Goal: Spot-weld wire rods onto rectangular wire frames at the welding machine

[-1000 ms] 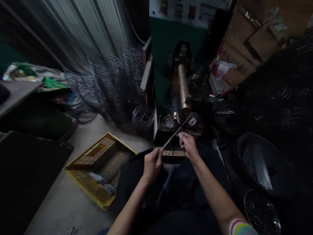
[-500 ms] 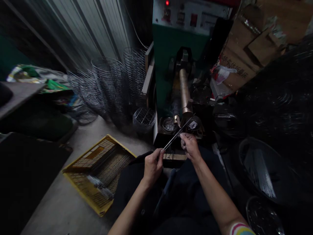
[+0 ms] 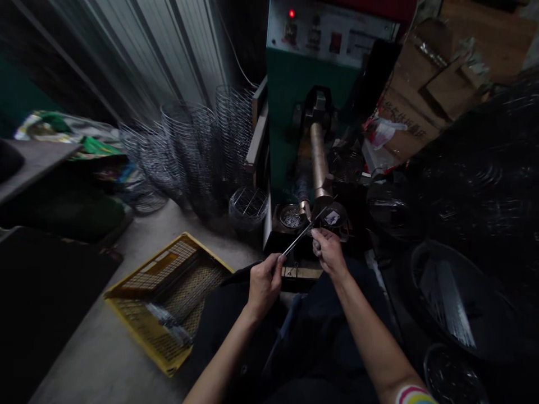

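Note:
My left hand (image 3: 263, 280) is closed around the near end of a thin bundle of metal wire rods (image 3: 300, 237). The rods slant up and to the right toward my right hand (image 3: 327, 251), whose fingers pinch them near the far end. Both hands sit over my lap, just in front of a green machine (image 3: 314, 98) with a copper-coloured arm (image 3: 319, 163) pointing down at a small round dish (image 3: 290, 215).
A yellow plastic crate (image 3: 166, 297) lies on the concrete floor at my left. Stacks of round wire baskets (image 3: 197, 146) lean against the corrugated wall. Dark round bowls holding wire rods (image 3: 455, 297) stand at my right, cardboard boxes (image 3: 425, 84) behind them.
Both hands keep their grip on the rods and have hardly moved. The view has tilted down slightly, so the machine sits lower in the frame.

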Available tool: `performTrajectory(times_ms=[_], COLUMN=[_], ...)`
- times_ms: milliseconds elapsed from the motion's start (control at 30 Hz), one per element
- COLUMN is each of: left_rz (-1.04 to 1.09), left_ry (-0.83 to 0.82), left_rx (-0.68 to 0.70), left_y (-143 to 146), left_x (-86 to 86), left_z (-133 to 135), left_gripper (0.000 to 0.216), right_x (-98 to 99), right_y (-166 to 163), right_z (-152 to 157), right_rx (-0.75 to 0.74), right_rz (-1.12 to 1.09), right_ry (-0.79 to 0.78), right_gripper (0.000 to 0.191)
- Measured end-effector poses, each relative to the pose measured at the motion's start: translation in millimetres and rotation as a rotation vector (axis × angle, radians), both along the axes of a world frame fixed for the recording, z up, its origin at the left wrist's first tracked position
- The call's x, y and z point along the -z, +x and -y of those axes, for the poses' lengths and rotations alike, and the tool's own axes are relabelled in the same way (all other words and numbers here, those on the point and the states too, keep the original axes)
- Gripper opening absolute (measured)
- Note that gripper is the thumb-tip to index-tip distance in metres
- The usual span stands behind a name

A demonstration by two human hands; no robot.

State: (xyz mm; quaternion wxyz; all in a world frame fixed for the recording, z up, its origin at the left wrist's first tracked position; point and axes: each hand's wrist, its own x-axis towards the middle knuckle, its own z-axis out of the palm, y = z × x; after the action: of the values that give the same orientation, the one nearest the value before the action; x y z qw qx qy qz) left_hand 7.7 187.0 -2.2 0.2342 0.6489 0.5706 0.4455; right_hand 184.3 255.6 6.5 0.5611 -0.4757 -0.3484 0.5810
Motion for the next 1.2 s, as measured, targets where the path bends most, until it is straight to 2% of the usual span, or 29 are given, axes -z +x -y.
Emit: performTrajectory(times_ms=[200,400,700,1033,1200], left_rz=[-0.003,-0.012,0.006,-0.008,-0.011], left_ry=[0.000,0.027,0.041,0.066,0.044], left_rx=[0.005,0.017,0.057,0.082,0.097], left_y=[-1,-4,-2,8,5], left_x=[-2.6,-4.7,-0.1,2.1,0.9], left_z=[-6,-8,-10,-41,-46], left_gripper=[0.027,0.025,0.026,0.033,0.031], right_x=[-5.4,-2.8,-6.5,-4.3,-5.0], right_y=[0,0,2,16,17], right_z=[-6,-9,-5,-26,-29], right_rx=[0.009,0.008,0.032,0.056,0.060], right_rz=[-0.001,-0.015,0.019,0.059,0.072], right_ry=[-0.013,-0.034,-0.034,-0.021,-0.003], right_gripper=[0.031,0.029,0.033,0.038,0.039])
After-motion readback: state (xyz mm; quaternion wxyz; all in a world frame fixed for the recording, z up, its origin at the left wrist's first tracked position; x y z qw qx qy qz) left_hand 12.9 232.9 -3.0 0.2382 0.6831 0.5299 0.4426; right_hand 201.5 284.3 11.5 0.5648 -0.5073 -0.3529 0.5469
